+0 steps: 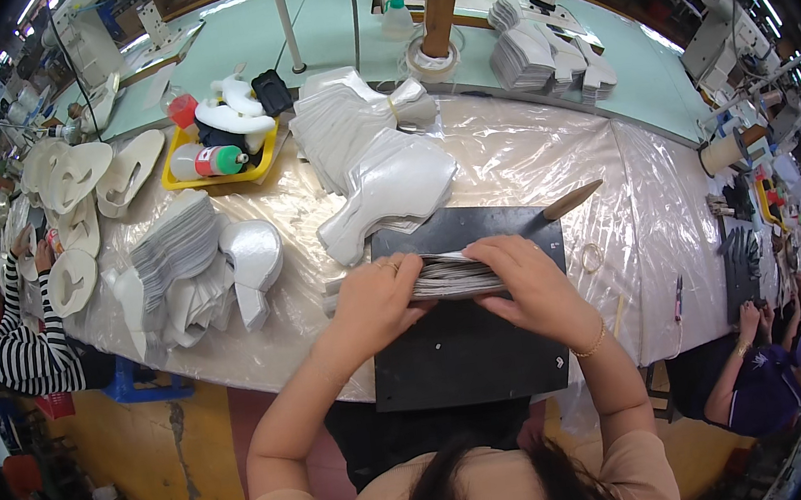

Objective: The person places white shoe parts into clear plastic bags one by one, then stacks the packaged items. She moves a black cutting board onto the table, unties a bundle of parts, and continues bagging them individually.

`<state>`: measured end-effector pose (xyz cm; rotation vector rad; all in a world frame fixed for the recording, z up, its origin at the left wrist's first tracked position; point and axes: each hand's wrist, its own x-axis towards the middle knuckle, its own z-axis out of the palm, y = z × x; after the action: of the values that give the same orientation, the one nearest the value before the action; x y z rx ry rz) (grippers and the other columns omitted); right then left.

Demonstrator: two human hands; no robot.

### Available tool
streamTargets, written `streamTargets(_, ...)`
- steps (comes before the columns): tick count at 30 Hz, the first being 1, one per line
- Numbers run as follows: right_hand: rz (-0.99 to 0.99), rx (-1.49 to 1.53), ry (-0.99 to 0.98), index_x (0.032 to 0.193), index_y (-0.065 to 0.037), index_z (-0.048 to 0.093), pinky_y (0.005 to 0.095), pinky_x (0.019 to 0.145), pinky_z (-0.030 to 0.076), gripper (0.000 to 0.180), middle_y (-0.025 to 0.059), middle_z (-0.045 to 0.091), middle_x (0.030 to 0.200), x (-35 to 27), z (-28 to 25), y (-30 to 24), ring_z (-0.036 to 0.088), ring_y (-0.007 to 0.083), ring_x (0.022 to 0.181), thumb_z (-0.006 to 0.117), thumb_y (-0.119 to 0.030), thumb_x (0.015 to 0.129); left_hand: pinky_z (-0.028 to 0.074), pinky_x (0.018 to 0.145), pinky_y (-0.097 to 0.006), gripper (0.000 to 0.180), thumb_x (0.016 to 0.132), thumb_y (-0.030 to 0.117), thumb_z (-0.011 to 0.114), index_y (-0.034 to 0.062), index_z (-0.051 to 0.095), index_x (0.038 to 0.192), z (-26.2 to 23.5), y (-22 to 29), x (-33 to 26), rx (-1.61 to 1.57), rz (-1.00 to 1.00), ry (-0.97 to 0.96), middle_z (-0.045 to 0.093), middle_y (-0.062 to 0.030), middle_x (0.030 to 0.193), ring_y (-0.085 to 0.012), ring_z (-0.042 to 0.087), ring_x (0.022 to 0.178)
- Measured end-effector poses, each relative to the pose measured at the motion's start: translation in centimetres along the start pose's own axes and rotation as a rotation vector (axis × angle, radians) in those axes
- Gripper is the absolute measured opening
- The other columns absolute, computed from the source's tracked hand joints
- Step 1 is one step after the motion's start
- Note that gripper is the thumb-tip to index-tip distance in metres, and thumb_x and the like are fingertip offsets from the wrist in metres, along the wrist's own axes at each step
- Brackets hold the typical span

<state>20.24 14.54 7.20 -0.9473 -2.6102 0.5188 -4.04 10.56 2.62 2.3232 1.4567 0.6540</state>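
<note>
Between my hands is a thick stack of thin grey-white cut pieces [453,276], its layered edges facing me. My left hand [374,297] is closed round the stack's left end, thumb toward me. At the other end my right hand [529,280] grips it with fingers over the top and thumb below. Under the stack lies a black board [462,357] at the table's front edge. A wooden pointed stick or handle [573,200] juts out at the board's far right corner. Just beyond my hands, shiny white cut pieces [397,176] lie fanned out in piles.
To the left stand more stacks of cut pieces [177,238] and a yellow tray [258,172] with bottles. A loose rubber band [591,257] and a pen-like tool [679,299] lie on the plastic-covered table [547,149]. Co-workers sit left, in a striped sleeve [26,342], and right.
</note>
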Motion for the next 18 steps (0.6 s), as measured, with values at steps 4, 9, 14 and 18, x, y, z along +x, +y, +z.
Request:
streamTargets(4,0.038,-0.094,-0.062,0.123,-0.011,0.054,0.0497,0.099,0.042,0.065,0.0099,0.055,0.125,-0.4,0.4,0.1,0.051,0.0321,0.122,0.084,-0.025,0.067,0.051,0.071,-0.043,0.102,0.064,0.031,0.087,0.0098,0.033,0.148,1.0,1.2,0.4,-0.026,-0.102,-0.050,0.062,-0.0146,0.094,-0.0322,0.065,0.080)
streamTargets(9,0.074,-0.077,-0.107,0.119,-0.015,0.057,0.0445,0.091,0.049,0.060,0.0077,0.062,0.117,-0.4,2.0,0.1,0.059,0.0303,0.115,0.084,-0.028,0.067,0.050,0.075,-0.045,0.117,0.062,0.036,0.088,0.0105,0.021,0.155,0.9,1.3,0.5,0.038,-0.114,-0.190,0.064,-0.0181,0.098,-0.0361,0.065,0.084)
streamTargets(14,0.137,0.105,-0.091,0.117,-0.013,0.061,0.0353,0.078,0.055,0.057,0.0082,0.069,0.100,-0.9,2.2,1.5,0.068,0.0318,0.093,0.083,-0.030,0.068,0.042,0.097,-0.047,0.114,0.066,0.047,0.086,0.0149,0.024,0.155,-1.8,1.3,2.1,0.009,-0.059,-0.285,0.064,-0.0179,0.107,-0.0377,0.063,0.095)
streamTargets(18,0.361,0.569,-0.007,0.118,-0.007,0.065,0.0325,0.083,0.053,0.060,0.0127,0.069,0.111,-4.2,2.6,3.0,0.069,0.0271,0.098,0.086,-0.033,0.068,0.043,0.101,-0.042,0.085,0.074,0.036,0.084,0.0079,0.045,0.144,-4.7,-1.1,2.3,-0.057,-0.035,0.283,0.064,-0.0162,0.121,-0.0327,0.060,0.108)
